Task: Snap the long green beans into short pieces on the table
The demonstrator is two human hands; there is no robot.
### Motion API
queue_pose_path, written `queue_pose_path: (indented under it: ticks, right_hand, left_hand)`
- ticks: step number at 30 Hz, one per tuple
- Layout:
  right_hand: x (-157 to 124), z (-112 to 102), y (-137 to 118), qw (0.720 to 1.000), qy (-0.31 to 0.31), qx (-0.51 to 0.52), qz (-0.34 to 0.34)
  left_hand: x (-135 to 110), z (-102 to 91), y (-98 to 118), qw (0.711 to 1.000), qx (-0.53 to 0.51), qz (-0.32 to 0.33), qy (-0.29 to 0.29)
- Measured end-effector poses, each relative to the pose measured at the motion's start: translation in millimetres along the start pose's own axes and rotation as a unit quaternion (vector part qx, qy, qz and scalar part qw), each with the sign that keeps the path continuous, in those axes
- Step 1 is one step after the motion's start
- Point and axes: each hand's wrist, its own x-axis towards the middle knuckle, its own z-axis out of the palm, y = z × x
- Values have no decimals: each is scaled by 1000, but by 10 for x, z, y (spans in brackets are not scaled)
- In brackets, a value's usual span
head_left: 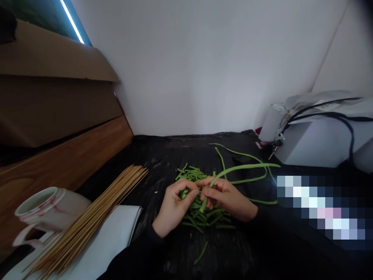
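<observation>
From where I'm standing, the person is working over a counter (157, 157) covered in black plastic, both forearms sleeved in dark cloth. The right hand (227, 196) is pinching a long bean (247, 167) between thumb and fingers; its thick end is pointing down toward the pile (190, 174), while its thin end is reaching out to the right above the counter. The left hand (175, 206) is meeting it fingertip to fingertip, thumb and forefinger curling close, though I can't tell whether they are gripping anything. Cut green pieces are lying heaped beneath the hands, and one stray piece (201, 252) is resting nearer the person. More long beans (250, 180) are sprawling in loops to the right. Over on the left, a bundle of thin sticks (99, 217) is lying aslant across a white sheet (124, 219), just beside a mug (55, 206). A cardboard box (58, 105) is standing behind them, and on the far right a black cable (348, 126) is trailing over a white box (314, 142).
</observation>
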Motion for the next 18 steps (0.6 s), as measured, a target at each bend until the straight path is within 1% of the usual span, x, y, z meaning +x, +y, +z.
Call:
queue_pose_path:
  ticks: [3, 4, 5, 6, 7, 10, 11, 12, 13, 15, 18]
  right_hand:
    - [1, 8, -13, 1000, -1, -20, 8]
    - [2, 8, -22, 1000, 4, -21, 8]
    - [3, 4, -32, 1000, 13, -16, 4]
    - [6, -3, -41, 1000, 24, -3, -3]
    - [9, -14, -50, 999, 36, 17, -13]
    - [19, -54, -65, 995, 59, 71, -32]
    - [21, -65, -67, 995, 62, 73, -36]
    - [22, -73, -68, 995, 65, 63, -40]
    - [21, -77, -69, 996, 68, 44, -43]
    - [16, -72, -76, 996, 74, -3, -50]
    - [6, -44, -96, 994, 77, -60, -49]
  left_hand:
    - [32, -30, -61, 993, -16, -61, 96]
    - [40, -43, -80, 989, -32, -82, 117]
    - [44, -55, -96, 985, -51, -101, 127]
    - [44, -62, -107, 983, -69, -115, 124]
    - [40, -64, -112, 983, -86, -126, 102]
    - [19, -39, -91, 985, -111, -128, -32]
    - [14, -27, -77, 984, -111, -121, -64]
    - [12, -16, -64, 984, -111, -115, -82]
    - [13, -8, -53, 984, -109, -109, -86]
    - [21, -3, -46, 987, -106, -100, -73]
    - [26, -8, -75, 983, -119, -117, -72]
